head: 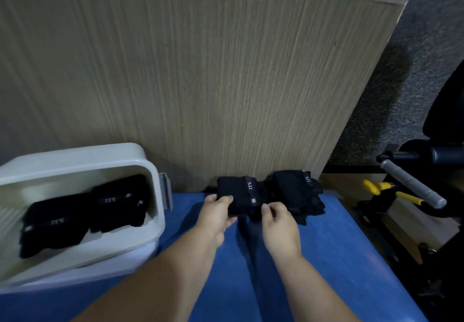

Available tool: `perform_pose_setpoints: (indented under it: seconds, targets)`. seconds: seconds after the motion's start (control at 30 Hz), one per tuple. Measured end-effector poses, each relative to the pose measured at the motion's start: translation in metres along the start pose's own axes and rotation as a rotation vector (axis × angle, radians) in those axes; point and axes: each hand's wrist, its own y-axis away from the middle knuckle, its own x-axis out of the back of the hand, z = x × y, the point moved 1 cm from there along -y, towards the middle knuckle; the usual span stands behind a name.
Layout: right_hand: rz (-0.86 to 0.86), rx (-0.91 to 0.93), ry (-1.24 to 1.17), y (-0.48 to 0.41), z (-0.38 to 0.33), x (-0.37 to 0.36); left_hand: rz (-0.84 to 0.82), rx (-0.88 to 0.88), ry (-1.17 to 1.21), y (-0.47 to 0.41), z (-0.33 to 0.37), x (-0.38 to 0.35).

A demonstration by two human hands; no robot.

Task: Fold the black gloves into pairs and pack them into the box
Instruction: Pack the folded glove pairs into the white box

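Gloves (pixel 238 193) lie folded on the table (pixel 339 246), our left hand (pixel 216 217) and right hand (pixel 278 226) pinching the near edges; we should squeeze the fold tight before lifting toward the box (pixel 75 155).

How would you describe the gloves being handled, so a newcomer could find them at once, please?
On the blue mat below the wooden panel, the folded gloves lie at the far edge, between the white box and another black pile. Only these are held by the left hand and right hand.
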Motion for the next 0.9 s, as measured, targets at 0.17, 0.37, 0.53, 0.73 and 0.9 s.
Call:
perform_pose_setpoints:
  seconds: [0.17,0.37,0.53,0.73,0.9]
  targets:
    - [-0.055,-0.196,-0.335,0.004,-0.011,-0.009,-0.040,0.032,-0.015,0.027,0.007,0.033]
    - [-0.372,-0.362,-0.663,0.024,-0.028,-0.022,-0.130,0.115,-0.084,0.056,0.013,0.074]
    - [-0.595,-0.425,-0.692,0.049,-0.046,-0.036,-0.212,0.187,-0.144,0.078,0.021,0.105]
    - [-0.715,-0.454,-0.666,0.073,-0.067,-0.055,-0.203,0.190,-0.150,0.095,0.038,0.140]
    - [-0.655,-0.419,-0.649,0.090,-0.090,-0.076,-0.127,0.156,-0.113,0.106,0.051,0.166]
